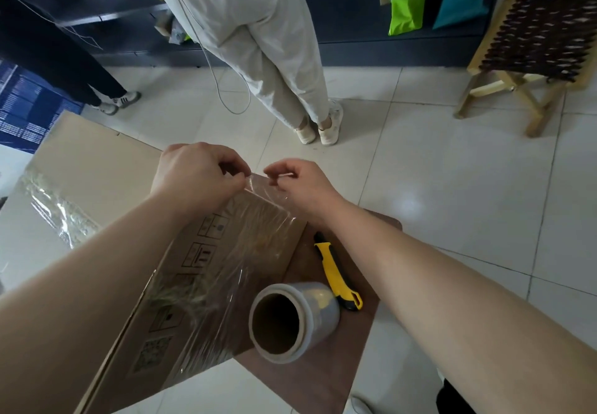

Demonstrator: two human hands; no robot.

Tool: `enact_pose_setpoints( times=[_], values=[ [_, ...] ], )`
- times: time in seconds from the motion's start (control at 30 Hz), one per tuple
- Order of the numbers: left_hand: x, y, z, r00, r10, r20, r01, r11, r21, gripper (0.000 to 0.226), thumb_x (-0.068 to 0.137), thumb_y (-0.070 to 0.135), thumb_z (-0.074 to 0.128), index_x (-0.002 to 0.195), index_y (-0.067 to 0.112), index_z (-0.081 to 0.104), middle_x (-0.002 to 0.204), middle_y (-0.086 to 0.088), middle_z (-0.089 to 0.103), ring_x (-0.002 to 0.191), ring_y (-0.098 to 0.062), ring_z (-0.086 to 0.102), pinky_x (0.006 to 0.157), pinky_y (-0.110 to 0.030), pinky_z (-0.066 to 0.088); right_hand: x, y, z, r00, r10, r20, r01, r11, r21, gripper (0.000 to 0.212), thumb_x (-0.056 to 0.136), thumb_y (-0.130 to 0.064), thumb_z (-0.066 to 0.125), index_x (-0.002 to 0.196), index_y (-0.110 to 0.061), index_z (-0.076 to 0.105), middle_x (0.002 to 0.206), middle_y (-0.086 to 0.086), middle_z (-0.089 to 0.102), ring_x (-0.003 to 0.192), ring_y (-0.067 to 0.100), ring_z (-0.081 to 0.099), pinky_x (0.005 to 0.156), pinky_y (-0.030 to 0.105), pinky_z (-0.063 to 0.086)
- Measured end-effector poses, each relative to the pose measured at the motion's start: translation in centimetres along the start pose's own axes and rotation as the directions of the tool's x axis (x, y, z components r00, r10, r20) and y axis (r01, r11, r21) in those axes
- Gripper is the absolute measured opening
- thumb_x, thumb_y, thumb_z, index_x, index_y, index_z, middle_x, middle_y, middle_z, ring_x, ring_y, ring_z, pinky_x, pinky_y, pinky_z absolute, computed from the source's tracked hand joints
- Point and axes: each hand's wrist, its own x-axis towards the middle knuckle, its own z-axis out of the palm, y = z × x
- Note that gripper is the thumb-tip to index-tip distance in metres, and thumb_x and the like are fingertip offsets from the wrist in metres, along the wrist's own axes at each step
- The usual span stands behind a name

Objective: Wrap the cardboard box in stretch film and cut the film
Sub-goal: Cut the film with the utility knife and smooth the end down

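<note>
Fingers: both sets pinching closed on the free edge of the stretch film [258, 216]; left hand [193, 178] and right hand [300, 187] gripping it close together above the far top corner of the cardboard box [97, 171].
Box position: lying on the brown desk [323, 375], film already clinging over its near printed side and across a band of the top at the left.
Step in hand, judged: drawing the film taut and pressing it down onto the box.
Doing it well: spreading the hands apart so the sheet stays flat instead of roping; keeping even tension; smoothing from corner downward to avoid wrinkles.
Roll: film roll [290, 320] resting on the desk beside the box, core end facing up toward the camera.
Cutter: yellow utility knife [336, 271] lying just behind the roll, untouched; blade state not showing.
Hard to make out: fingertips curling under the knuckles, exact pinch points hiding; whether film is running unbroken to the roll unclear, being transparent; box's left and near ends cut off by forearms and frame edge.
</note>
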Motion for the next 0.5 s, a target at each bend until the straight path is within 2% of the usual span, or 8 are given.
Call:
enact_pose_setpoints(
  times=[0.07, 0.2, 0.33, 0.4, 0.43, 0.5],
  values=[
    [0.0, 0.0, -0.1, 1.0, -0.008, 0.005, 0.008, 1.0, -0.004, 0.014, 0.076, 0.042, 0.059, 0.064, 0.049, 0.061, 0.064, 0.024, 0.058, 0.094, -0.017, 0.059, 0.086, -0.032, 0.038, -1.3, 1.4, -0.6, 1.0, 0.014, -0.019, -0.015, 0.996, -0.09, 0.035, 0.091, 0.002, 0.045, 0.112, -0.011, 0.071, 0.111, 0.002, 0.07, 0.101, 0.007, 0.062, 0.097, 0.025, 0.048],
    [-0.1, 0.3, -0.2, 1.0, 0.006, -0.001, -0.006, 1.0, -0.011, 0.015, 0.077, 0.039, 0.06, 0.065, 0.048, 0.061, 0.064, 0.024, 0.056, 0.09, -0.017, 0.059, 0.085, -0.031, 0.038, -1.9, 3.6, 0.3, 0.992, 0.024, 0.123, 0.004, 0.976, -0.218, 0.043, 0.096, -0.003, 0.04, 0.129, -0.021, 0.062, 0.131, -0.004, 0.061, 0.118, 0.006, 0.053, 0.103, 0.023, 0.041],
    [-0.2, 0.3, -0.1, 1.0, 0.01, -0.01, -0.01, 1.0, -0.011, 0.012, 0.076, 0.039, 0.06, 0.067, 0.046, 0.064, 0.063, 0.023, 0.056, 0.085, -0.014, 0.058, 0.081, -0.027, 0.035, -0.9, 4.5, 1.9, 0.976, 0.091, 0.196, -0.039, 0.966, -0.254, 0.063, 0.086, 0.008, 0.033, 0.134, -0.027, 0.057, 0.137, -0.002, 0.057, 0.128, 0.014, 0.049, 0.107, 0.032, 0.042],
    [-0.2, 0.4, -0.2, 1.0, 0.008, -0.013, -0.008, 1.0, -0.012, 0.011, 0.076, 0.039, 0.06, 0.068, 0.044, 0.065, 0.062, 0.024, 0.055, 0.083, -0.012, 0.056, 0.081, -0.027, 0.034, -0.7, 4.8, 1.4, 0.973, 0.104, 0.206, -0.038, 0.954, -0.298, 0.068, 0.085, 0.011, 0.032, 0.14, -0.025, 0.051, 0.143, 0.001, 0.051, 0.132, 0.019, 0.045, 0.108, 0.029, 0.039],
    [-0.2, 0.5, -0.2, 1.0, 0.007, -0.014, -0.007, 1.0, -0.014, 0.011, 0.077, 0.038, 0.06, 0.069, 0.044, 0.065, 0.061, 0.025, 0.054, 0.083, -0.011, 0.055, 0.081, -0.026, 0.034, -0.6, 5.1, 1.0, 0.979, 0.102, 0.179, -0.041, 0.948, -0.314, 0.068, 0.086, 0.012, 0.031, 0.143, -0.022, 0.046, 0.147, 0.003, 0.046, 0.134, 0.02, 0.043, 0.104, 0.023, 0.04],
    [-0.2, 0.4, -0.2, 1.0, 0.007, -0.014, -0.007, 1.0, -0.016, 0.011, 0.077, 0.038, 0.06, 0.069, 0.043, 0.066, 0.062, 0.025, 0.055, 0.083, -0.011, 0.055, 0.083, -0.026, 0.034, -1.1, 5.7, 0.1, 0.987, 0.118, 0.107, -0.081, 0.951, -0.3, 0.068, 0.088, 0.014, 0.031, 0.146, -0.02, 0.042, 0.15, 0.003, 0.04, 0.135, 0.022, 0.042, 0.083, 0.011, 0.042]
  ],
)
